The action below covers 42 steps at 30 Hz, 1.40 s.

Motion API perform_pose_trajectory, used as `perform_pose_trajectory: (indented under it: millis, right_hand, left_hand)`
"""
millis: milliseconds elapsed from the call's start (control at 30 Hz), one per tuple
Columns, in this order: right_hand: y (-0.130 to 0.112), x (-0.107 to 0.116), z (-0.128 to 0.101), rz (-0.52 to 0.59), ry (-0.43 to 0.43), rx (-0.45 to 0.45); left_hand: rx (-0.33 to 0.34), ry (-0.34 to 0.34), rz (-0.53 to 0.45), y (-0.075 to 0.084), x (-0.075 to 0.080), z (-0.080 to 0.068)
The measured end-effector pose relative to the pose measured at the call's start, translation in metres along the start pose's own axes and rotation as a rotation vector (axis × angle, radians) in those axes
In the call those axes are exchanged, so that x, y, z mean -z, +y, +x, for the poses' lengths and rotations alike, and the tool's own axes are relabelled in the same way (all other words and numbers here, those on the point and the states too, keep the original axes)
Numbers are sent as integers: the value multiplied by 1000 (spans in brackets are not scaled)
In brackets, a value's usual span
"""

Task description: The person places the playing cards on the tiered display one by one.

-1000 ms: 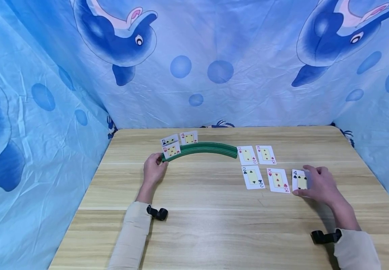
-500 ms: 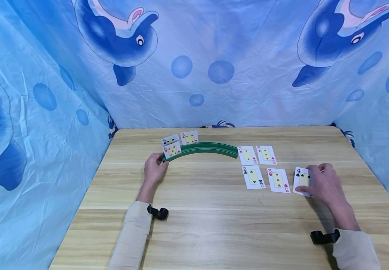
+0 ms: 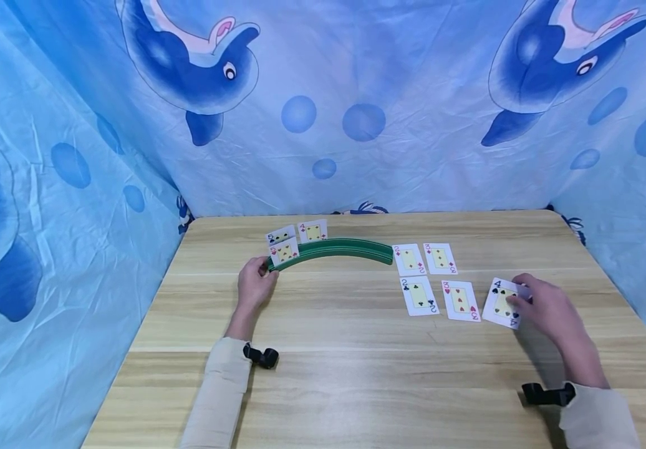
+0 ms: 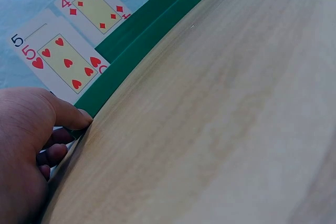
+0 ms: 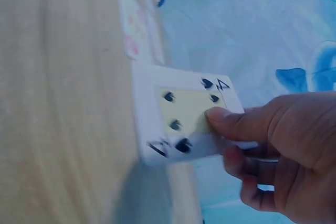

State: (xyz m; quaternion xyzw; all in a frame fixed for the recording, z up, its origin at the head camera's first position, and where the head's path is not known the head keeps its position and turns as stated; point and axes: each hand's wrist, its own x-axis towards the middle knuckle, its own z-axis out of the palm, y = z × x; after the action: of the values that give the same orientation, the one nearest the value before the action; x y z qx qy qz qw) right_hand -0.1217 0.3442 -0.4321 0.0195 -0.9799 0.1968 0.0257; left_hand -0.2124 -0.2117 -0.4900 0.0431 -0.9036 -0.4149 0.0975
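Note:
My left hand (image 3: 254,284) pinches the left end of a curved green card holder (image 3: 345,247), thumb on its front side. Standing in that holder are the five of hearts (image 4: 65,61) and the four of diamonds (image 4: 94,11); a black five (image 3: 280,234) is mostly hidden behind the five of hearts. Over on the right, my right hand (image 3: 550,308) holds the four of spades (image 5: 184,114) by one side, thumb on its face and fingers beneath. Its far edge is close over the table in the right wrist view.
Left of the four of spades lie the three of hearts (image 3: 461,301) and two of clubs (image 3: 419,296). Behind them are the two of diamonds (image 3: 409,259), near the holder's right end, and the three of diamonds (image 3: 439,258). A blue dolphin-print curtain (image 3: 244,162) surrounds the wooden table (image 3: 356,374).
My right hand has drawn the four of spades slightly right and turned it, its thumb shifting from the card's near edge onto its face. My left hand stays on the holder.

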Motion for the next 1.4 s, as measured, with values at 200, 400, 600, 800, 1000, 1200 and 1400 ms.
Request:
perform_pose_trajectory:
  millis: [200,400,600,800,1000,1200,1400]
  right_hand:
    - [-7,11,-4,118,58,70]
    - [-17,16,-7,161,130,147]
    - [-33,11,-2,192,134,198]
    - [-53,10,5,216,112,219]
    - [-67,7,12,222,109,248]
    - [-79,2,18,239,102,282]
    - [-91,-1,25,250,113,325]
  left_hand:
    - [-2,2,-11,0,1,0]
    - [6,-8,-11,-1,0,0]
    - [6,-6,-5,-2,-1,-1]
    - [2,-2,-5,-2,-2,0]
    - [3,-8,-7,-1,-2,1]
    - [11,-9,-6,-1,-2,1]
    - [16,-10,-6,-1,-1,0]
